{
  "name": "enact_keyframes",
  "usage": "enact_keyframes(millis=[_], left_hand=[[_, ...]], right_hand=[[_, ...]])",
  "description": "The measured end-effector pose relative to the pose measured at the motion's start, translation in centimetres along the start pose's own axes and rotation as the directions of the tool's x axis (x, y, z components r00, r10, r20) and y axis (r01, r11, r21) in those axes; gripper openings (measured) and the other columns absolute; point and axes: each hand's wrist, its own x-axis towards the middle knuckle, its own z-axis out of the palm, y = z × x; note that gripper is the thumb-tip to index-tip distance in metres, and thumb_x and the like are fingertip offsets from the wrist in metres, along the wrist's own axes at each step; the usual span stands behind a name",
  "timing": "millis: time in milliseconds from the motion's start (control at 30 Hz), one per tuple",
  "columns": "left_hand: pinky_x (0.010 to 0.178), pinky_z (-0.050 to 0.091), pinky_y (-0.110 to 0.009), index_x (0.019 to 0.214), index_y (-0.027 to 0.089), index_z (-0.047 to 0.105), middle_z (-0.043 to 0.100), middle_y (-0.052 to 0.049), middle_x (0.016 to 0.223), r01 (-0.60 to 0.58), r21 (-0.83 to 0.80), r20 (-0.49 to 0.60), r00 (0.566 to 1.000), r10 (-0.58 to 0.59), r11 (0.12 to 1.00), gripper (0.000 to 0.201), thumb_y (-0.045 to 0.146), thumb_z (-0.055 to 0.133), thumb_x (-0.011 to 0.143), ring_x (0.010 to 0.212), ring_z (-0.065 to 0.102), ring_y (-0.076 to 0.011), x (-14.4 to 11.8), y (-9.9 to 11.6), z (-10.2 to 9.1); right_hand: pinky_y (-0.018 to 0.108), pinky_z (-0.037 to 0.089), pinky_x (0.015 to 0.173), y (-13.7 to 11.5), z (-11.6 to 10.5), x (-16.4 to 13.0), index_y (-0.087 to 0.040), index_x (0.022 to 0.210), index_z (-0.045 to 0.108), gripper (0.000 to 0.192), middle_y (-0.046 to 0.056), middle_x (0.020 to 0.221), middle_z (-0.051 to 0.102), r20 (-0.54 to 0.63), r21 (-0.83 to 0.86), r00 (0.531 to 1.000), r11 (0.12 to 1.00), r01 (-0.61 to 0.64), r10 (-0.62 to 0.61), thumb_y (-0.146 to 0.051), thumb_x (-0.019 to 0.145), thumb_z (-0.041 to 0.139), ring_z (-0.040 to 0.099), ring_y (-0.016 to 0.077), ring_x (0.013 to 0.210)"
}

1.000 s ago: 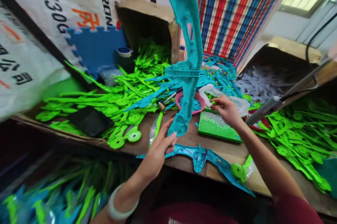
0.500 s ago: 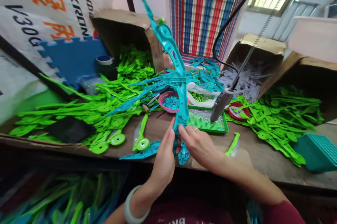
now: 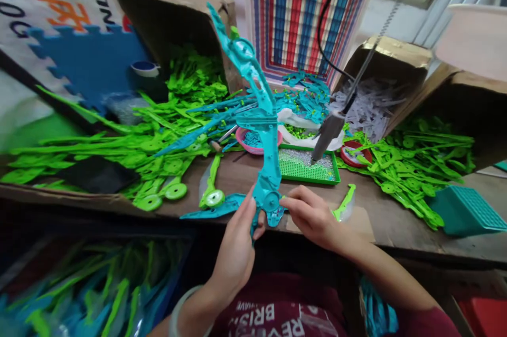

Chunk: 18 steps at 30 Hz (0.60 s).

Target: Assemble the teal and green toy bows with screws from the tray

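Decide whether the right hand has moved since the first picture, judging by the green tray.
Yes: the right hand has come toward the person, from the green tray's far edge to in front of its near edge.

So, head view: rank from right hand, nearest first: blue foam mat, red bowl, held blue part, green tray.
1. Held blue part: at right hand
2. Green tray: just beyond
3. Red bowl: right of tray
4. Blue foam mat: far left
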Motion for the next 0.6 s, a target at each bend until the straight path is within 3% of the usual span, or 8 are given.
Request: enact_keyframes(millis=[233,367,467,533,600], left_hand=[[0.056,0.04,-0.017,0.12,0.026,0.072,0.059,0.002,0.08,0.057,0.01,-0.002,0.998,-0.057,0.998,0.064,0.064,0.083,0.07,0.072,0.046,-0.0113,-0.4,-0.9,-0.6],[0.071,0.049,-0.021,0.128,0.028,0.07,0.071,-0.003,0.114,0.058,0.023,0.022,0.998,-0.058,0.998,0.062,0.064,0.076,0.078,0.097,0.059,-0.0175,-0.3,-1.7,-0.9],[0.096,0.05,-0.03,0.135,0.028,0.066,0.063,-0.005,0.14,0.017,0.071,0.058,0.998,-0.021,0.997,0.06,0.064,0.067,0.086,0.125,0.056,-0.0244,-0.2,-2.3,-1.1],[0.113,0.04,-0.034,0.138,0.03,0.064,0.057,-0.004,0.149,-0.04,0.113,0.068,0.997,0.033,0.993,0.06,0.064,0.064,0.089,0.137,0.05,-0.0251,-0.2,-2.7,-1.2],[0.119,0.033,-0.035,0.139,0.03,0.063,0.053,-0.003,0.153,-0.09,0.153,0.077,0.994,0.079,0.984,0.06,0.066,0.061,0.09,0.143,0.045,-0.025,-0.3,-3.0,-1.2]], right_hand=[[0.027,0.056,0.07,-1.4,0.0,0.1,-0.019,0.122,0.056,0.028,0.009,0.096,0.064,0.09,-0.107,0.994,0.991,0.078,-0.069,-0.007,0.098,0.046,0.062,0.0167,0.084],[0.028,0.053,0.064,-1.9,0.3,0.9,-0.015,0.113,0.059,0.019,0.009,0.089,0.067,0.092,-0.163,0.986,0.975,0.15,-0.136,-0.01,0.1,0.046,0.062,0.0171,0.076],[0.03,0.053,0.063,-2.1,0.6,0.7,-0.013,0.107,0.061,0.016,0.01,0.088,0.068,0.11,-0.207,0.982,0.963,0.172,-0.152,-0.009,0.099,0.047,0.062,0.0186,0.074],[0.031,0.055,0.066,-2.2,0.9,0.4,-0.013,0.109,0.062,0.019,0.011,0.091,0.069,0.105,-0.212,0.985,0.965,0.155,-0.135,-0.009,0.1,0.045,0.065,0.0193,0.078],[0.031,0.058,0.072,-2.3,1.2,-0.1,-0.013,0.115,0.061,0.023,0.012,0.096,0.07,0.076,-0.18,0.993,0.978,0.104,-0.092,-0.008,0.099,0.045,0.067,0.0196,0.084]])
